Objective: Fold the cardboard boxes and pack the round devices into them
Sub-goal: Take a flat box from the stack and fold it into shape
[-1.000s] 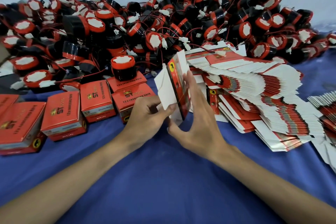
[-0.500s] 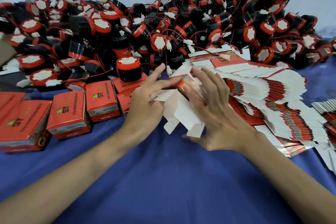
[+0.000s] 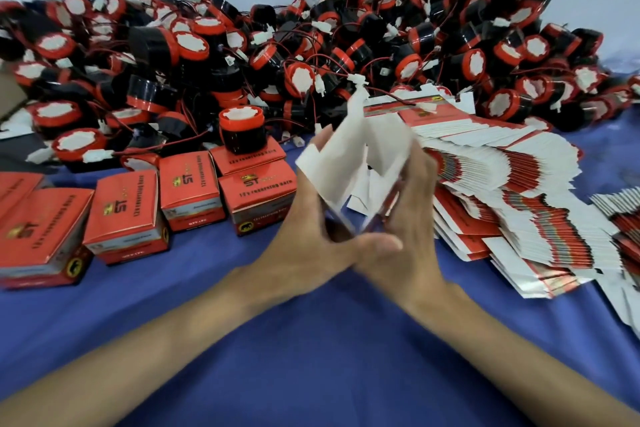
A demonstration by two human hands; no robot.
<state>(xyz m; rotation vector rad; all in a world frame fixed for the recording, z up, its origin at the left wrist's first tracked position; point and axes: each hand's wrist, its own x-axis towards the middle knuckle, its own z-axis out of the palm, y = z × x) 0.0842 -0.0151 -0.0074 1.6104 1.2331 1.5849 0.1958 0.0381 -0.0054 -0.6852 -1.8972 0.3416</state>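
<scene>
Blue surface (image 3: 311,357) nearest me, and over it my left hand (image 3: 301,250) and right hand (image 3: 412,218) meet, fingers curled round a half-opened cardboard box (image 3: 356,149) held up between them: white inside showing, flaps splayed upward, red print low down, edges blurred. Left sit closed red boxes (image 3: 121,215), one round device (image 3: 241,130) upright on one; right, fanned flat blanks (image 3: 502,184); behind, the heap of devices (image 3: 311,45).

Folded boxes (image 3: 121,215) left, flat cartons (image 3: 502,191) right, device heap (image 3: 311,45) behind both, one device (image 3: 241,130) atop the rearmost box (image 3: 247,158).
</scene>
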